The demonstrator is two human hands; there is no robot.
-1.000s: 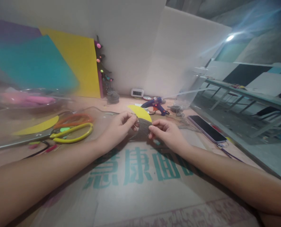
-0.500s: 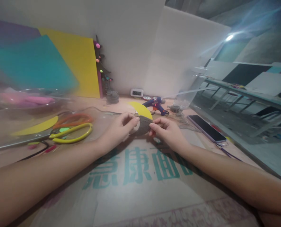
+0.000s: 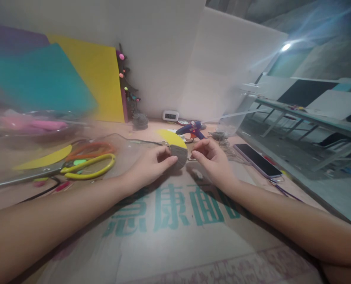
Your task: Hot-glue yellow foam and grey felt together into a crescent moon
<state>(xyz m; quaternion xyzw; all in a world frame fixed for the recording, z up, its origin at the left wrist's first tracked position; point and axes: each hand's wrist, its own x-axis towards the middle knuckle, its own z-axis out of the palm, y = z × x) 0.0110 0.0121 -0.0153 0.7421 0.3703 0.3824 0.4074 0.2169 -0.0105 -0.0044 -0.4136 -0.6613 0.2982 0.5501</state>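
Observation:
My left hand [image 3: 150,165] is closed around a small grey twine-wrapped piece [image 3: 179,155], which it holds just above the cardboard sheet [image 3: 175,232]. My right hand [image 3: 212,159] is close beside that piece on its right, fingers pinched on what looks like a thin strand of twine, too fine to make out. A yellow paper half-disc [image 3: 171,138] lies right behind the grey piece.
A blue glue gun [image 3: 193,130] and a small white clock [image 3: 170,115] lie behind the hands. A phone [image 3: 256,159] is at the right. Yellow-handled scissors [image 3: 88,166], orange scissors [image 3: 89,150] and a yellow paper scrap [image 3: 43,159] lie at the left. Teal and yellow sheets [image 3: 101,83] lean on the wall.
The grey piece has turned in my left hand. My right hand has let go of its edge and drawn slightly up and to the right, pinched.

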